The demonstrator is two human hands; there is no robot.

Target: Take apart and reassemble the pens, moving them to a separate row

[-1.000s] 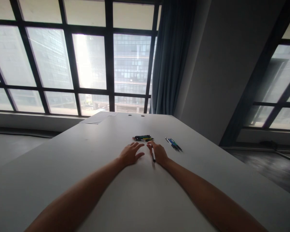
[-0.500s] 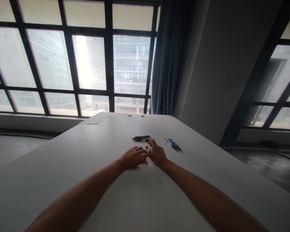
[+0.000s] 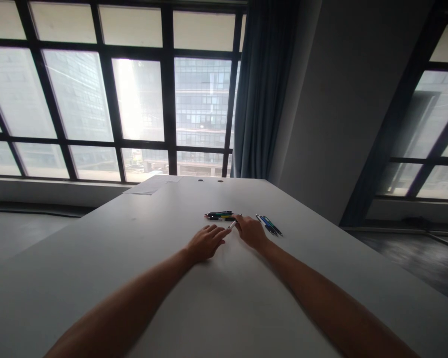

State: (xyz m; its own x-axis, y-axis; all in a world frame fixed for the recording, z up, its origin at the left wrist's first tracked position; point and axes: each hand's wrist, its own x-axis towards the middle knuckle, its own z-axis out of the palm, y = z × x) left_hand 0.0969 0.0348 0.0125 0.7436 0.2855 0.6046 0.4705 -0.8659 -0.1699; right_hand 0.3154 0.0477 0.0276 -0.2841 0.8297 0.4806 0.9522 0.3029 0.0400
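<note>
My right hand (image 3: 251, 231) holds a slim pen (image 3: 232, 224) with a pale barrel, its tip pointing left toward my left hand. My left hand (image 3: 206, 241) lies on the white table (image 3: 141, 248), fingers stretched out, and its fingertips touch or nearly touch the pen's end. A small heap of dark, green and yellow pens (image 3: 220, 215) lies just beyond both hands. A second group of blue and dark pens (image 3: 269, 224) lies right of my right hand.
A sheet of paper (image 3: 149, 186) rests at the table's far left corner near the large windows. Two small round holes (image 3: 210, 180) mark the far edge. A dark curtain (image 3: 261, 89) hangs behind, and the table's right edge drops to a dark floor.
My right hand lifted the pen from beside it, turned it and moved a little forward and right toward the pen heap. My left hand slid slightly toward the pen's end.
</note>
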